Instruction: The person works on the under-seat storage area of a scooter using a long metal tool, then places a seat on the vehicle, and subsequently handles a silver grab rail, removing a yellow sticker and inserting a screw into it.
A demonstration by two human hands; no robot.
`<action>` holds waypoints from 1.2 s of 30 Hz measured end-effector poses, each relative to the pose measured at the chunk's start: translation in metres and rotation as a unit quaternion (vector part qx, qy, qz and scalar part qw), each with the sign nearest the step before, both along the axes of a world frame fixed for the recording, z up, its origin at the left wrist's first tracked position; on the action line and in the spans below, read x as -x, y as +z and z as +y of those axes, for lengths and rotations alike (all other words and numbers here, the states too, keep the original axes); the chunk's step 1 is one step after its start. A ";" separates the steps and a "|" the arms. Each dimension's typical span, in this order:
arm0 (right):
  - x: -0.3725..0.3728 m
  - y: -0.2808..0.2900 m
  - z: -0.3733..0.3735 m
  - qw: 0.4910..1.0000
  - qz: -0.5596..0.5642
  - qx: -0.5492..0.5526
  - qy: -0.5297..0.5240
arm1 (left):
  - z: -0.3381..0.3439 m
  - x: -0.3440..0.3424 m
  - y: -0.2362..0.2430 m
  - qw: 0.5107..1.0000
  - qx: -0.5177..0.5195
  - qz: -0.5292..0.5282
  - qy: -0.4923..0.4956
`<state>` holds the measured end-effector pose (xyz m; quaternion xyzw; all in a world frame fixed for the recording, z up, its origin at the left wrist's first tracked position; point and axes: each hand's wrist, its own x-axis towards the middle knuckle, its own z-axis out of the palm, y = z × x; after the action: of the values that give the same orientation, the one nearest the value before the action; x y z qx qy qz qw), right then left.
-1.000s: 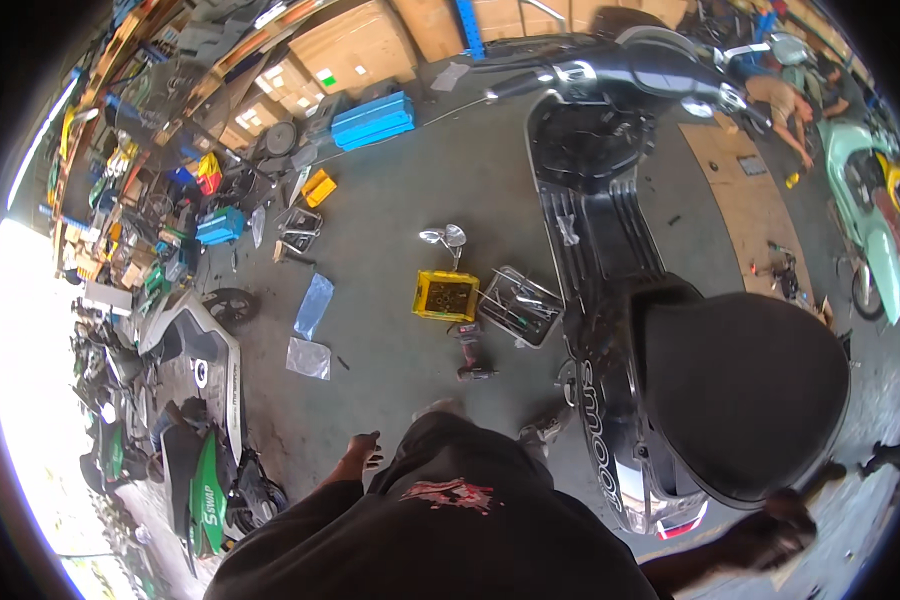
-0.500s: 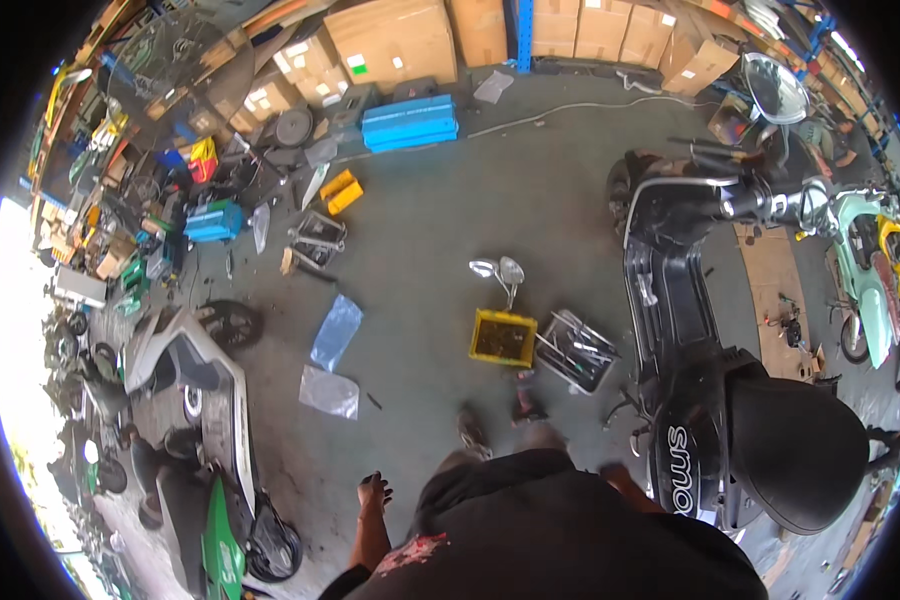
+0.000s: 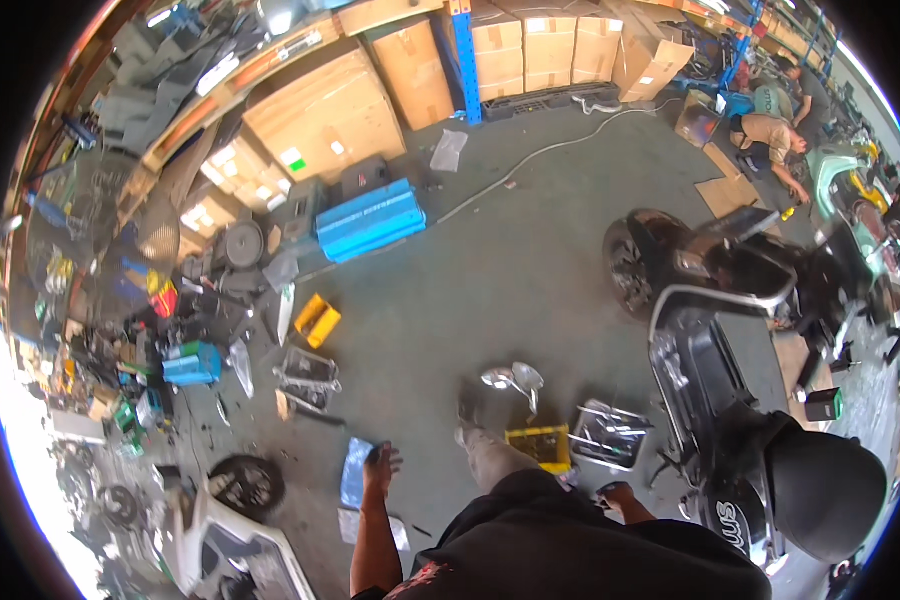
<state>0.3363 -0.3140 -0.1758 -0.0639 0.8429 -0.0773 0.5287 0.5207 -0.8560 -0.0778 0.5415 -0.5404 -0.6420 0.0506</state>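
Observation:
My left hand (image 3: 381, 464) hangs at my side with its fingers loosely apart and nothing in it. Below it on the floor lie a blue plastic bag (image 3: 353, 474) and a clear plastic bag (image 3: 398, 534). On the other side, my right hand (image 3: 615, 494) is low beside my body, close to a metal basket of parts (image 3: 610, 436); its fingers are too dark to make out. A yellow crate (image 3: 553, 446) is partly hidden by my leg. Just beyond it rest scooter mirrors (image 3: 515, 379). A black scooter (image 3: 705, 365) stands to my right.
A white scooter (image 3: 240, 550) stands at lower left. Ahead are a blue toolbox (image 3: 372, 222), a yellow tray (image 3: 317, 320) and cardboard boxes (image 3: 325, 110) beside a blue rack post (image 3: 467, 65). A cable (image 3: 530, 155) crosses the floor. Another person (image 3: 767, 135) bends down at far right.
The view has shifted forward and tilted up. One leg has stepped ahead and now partly covers the yellow crate. My left hand has swung forward over the blue bag; more of my right hand shows.

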 end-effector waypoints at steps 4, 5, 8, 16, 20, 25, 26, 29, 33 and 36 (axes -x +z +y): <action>0.127 0.057 -0.158 0.982 0.115 0.149 0.030 | -0.072 0.010 -0.014 0.978 -0.099 -0.181 0.036; 0.166 0.125 -0.211 0.965 0.109 0.229 -0.059 | -0.087 -0.021 -0.040 0.975 -0.114 -0.179 0.061; 0.269 0.204 -0.272 0.886 0.221 0.379 -0.145 | -0.118 0.003 -0.064 0.956 -0.158 -0.217 0.119; 0.516 0.133 -0.316 0.820 0.262 0.333 -0.386 | -0.192 0.296 -0.089 0.942 -0.238 -0.238 -0.002; 0.490 -0.048 -0.224 0.944 0.318 0.023 0.088 | -0.268 0.533 -0.099 0.963 -0.186 -0.170 -0.101; 0.514 0.043 -0.256 0.791 -0.131 -0.033 -0.597 | -0.360 0.834 -0.064 0.984 0.013 -0.068 -0.164; 0.529 0.050 -0.258 0.760 -0.129 -0.038 -0.636 | -0.387 0.896 -0.059 0.959 0.023 -0.067 -0.275; 0.593 0.045 -0.262 0.678 -0.126 -0.057 -0.722 | -0.357 1.096 0.035 0.953 0.059 -0.034 -0.296; 0.741 -0.017 -0.272 0.668 -0.140 -0.046 -0.729 | -0.311 1.272 0.058 0.950 0.111 0.051 -0.286; 0.922 -0.123 -0.267 0.792 -0.140 -0.090 -0.588 | -0.263 1.357 0.034 0.882 0.243 -0.075 -0.397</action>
<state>-0.5859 -0.5815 -0.2984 0.5033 0.6378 -0.3054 0.4966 -0.8360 -1.1191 -0.0437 0.2988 -0.8515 -0.4140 -0.1194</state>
